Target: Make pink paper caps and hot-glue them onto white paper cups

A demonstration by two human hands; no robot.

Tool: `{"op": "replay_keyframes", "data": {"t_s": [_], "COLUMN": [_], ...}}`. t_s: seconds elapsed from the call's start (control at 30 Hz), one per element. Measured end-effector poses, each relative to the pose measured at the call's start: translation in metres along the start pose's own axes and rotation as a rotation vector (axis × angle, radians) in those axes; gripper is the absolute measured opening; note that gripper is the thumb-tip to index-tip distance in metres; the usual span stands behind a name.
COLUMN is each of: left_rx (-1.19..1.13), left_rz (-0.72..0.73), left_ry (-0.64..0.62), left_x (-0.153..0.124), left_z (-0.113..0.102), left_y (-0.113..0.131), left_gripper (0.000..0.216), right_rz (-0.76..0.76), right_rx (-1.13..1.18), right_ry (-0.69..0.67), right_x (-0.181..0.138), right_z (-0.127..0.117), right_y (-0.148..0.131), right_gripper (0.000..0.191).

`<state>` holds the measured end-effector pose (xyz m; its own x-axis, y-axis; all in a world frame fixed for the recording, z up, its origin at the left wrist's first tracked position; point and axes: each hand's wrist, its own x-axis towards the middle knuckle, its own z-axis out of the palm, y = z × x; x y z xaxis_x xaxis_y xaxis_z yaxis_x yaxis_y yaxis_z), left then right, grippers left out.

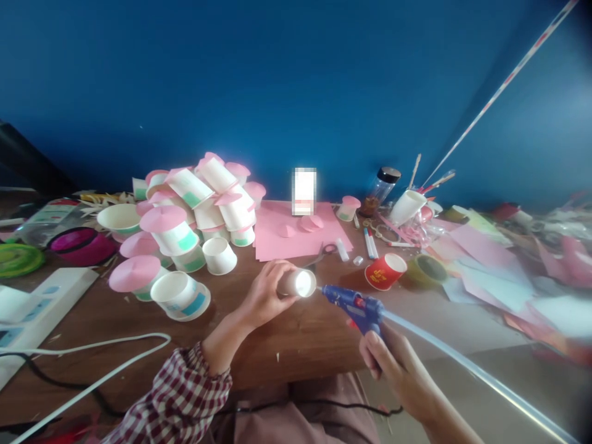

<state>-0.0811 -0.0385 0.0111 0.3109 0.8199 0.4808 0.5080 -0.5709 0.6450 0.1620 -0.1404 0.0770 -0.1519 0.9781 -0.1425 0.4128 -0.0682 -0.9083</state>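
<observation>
My left hand (264,293) is closed round a small white paper cup (298,283), held on its side with its bottom facing right. My right hand (391,364) grips a blue glue gun (354,305) whose nozzle touches or nearly touches the cup's bottom rim. A long clear glue stick (462,364) sticks out of the gun's back toward the lower right. Both hands hover over the brown table (287,345) near its front edge.
A heap of white cups with pink paper lids (194,209) lies at the left. Pink paper (296,237), scissors (324,251), a red cup (386,271), markers and a jar sit behind. A white power strip (41,302) and cables lie at far left.
</observation>
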Motion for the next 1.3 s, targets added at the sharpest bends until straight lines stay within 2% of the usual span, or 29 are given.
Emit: {"op": "replay_keyframes", "data": {"t_s": [0.23,0.5,0.6,0.7,0.83,0.93,1.03,1.3], "left_rx": [0.036,0.038,0.029,0.007,-0.032,-0.068,-0.15,-0.342], "left_rz": [0.07,0.099,0.108,0.107,0.034,-0.053,-0.132,-0.306], "left_ry": [0.014,0.047,0.058,0.053,0.071,0.093,0.055,-0.056], "left_x": [-0.001,-0.001,-0.002,-0.002,0.0,0.002,0.001,-0.002], "left_z": [-0.001,-0.001,0.0,0.001,0.002,0.003,0.005,0.002], "left_y": [0.002,0.003,0.003,0.003,0.005,0.005,0.005,0.007], "left_gripper": [0.049,0.046,0.046,0.046,0.046,0.049,0.05,0.058], "right_rz": [-0.002,0.124,0.22,0.324,0.398,0.355,0.263,-0.033], "right_rx": [-0.026,0.12,0.295,0.579,0.922,1.01,0.978,0.604], "right_ry": [-0.059,-0.123,-0.158,-0.213,-0.305,-0.27,-0.175,-0.035], "right_x": [0.008,0.014,0.017,0.02,0.022,0.021,0.019,0.014], "right_z": [-0.002,-0.012,-0.016,-0.017,-0.018,-0.018,-0.015,-0.002], "right_y": [-0.001,-0.001,0.005,0.017,0.029,0.031,0.029,0.027], "right_gripper": [0.048,0.049,0.05,0.047,0.045,0.045,0.043,0.04]}}
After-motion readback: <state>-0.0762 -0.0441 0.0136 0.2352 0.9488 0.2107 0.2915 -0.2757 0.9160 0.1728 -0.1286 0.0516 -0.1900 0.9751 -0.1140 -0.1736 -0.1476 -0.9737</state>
